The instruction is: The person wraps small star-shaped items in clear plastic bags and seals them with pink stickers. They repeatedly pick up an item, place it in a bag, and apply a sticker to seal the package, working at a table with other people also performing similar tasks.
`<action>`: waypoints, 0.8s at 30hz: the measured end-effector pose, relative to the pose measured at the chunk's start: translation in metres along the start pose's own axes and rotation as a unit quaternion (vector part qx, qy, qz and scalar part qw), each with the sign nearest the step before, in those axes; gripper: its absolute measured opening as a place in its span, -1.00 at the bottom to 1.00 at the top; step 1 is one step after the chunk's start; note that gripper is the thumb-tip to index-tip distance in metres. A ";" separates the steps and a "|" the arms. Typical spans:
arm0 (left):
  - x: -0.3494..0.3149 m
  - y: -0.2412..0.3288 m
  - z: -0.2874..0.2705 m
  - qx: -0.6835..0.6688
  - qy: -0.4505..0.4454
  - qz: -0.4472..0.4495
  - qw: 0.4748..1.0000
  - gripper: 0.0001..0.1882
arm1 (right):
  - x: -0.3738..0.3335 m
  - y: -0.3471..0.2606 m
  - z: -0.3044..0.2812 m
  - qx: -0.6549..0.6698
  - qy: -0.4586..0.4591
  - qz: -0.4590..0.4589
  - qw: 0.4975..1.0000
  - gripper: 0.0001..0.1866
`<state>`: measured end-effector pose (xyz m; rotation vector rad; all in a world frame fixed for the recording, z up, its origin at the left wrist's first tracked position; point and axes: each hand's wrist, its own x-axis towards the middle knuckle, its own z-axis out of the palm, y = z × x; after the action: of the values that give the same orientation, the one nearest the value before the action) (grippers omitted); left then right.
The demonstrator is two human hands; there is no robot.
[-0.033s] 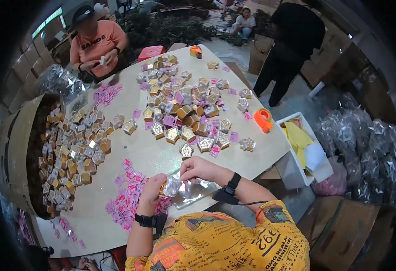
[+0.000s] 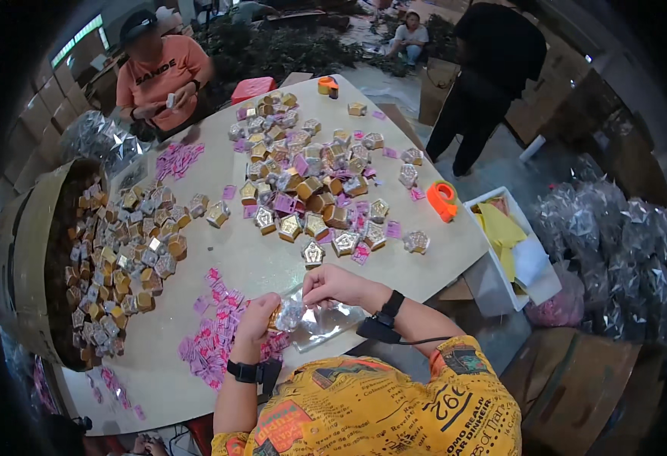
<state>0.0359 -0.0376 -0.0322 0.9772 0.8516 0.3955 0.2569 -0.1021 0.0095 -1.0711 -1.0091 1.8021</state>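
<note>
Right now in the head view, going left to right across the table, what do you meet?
Round brown cardboard drum → heap of small gold and silver boxes → scattered pink paper slips → left hand → right hand → orange tape dispenser → white bin of yellow sheets.

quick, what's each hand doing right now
Left hand: closed on a small gold box in a clear bag.
Right hand: pinching the bag's top edge.

Small gold box in clear crinkled wrapper (between both hands)
</note>
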 end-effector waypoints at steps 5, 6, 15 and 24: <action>-0.004 -0.002 0.001 -0.005 -0.013 -0.023 1.000 -0.76 | 0.001 0.011 0.005 0.014 -0.024 0.015 1.000 -0.92; -0.004 -0.001 0.001 0.006 -0.014 -0.025 1.000 -0.75 | 0.001 0.011 0.004 -0.014 -0.032 0.018 0.999 -0.91; 0.003 -0.022 0.002 0.037 0.071 -0.077 0.994 -0.58 | 0.021 0.000 -0.036 -0.425 0.105 -0.079 0.896 -0.80; 0.008 -0.061 -0.029 0.247 0.100 -0.014 0.964 -0.61 | 0.034 0.028 -0.063 -0.502 0.370 -0.179 0.761 -0.85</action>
<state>0.0140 -0.0487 -0.0958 1.3997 1.1793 0.2623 0.2968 -0.0677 -0.0460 -1.8326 -1.5152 0.2948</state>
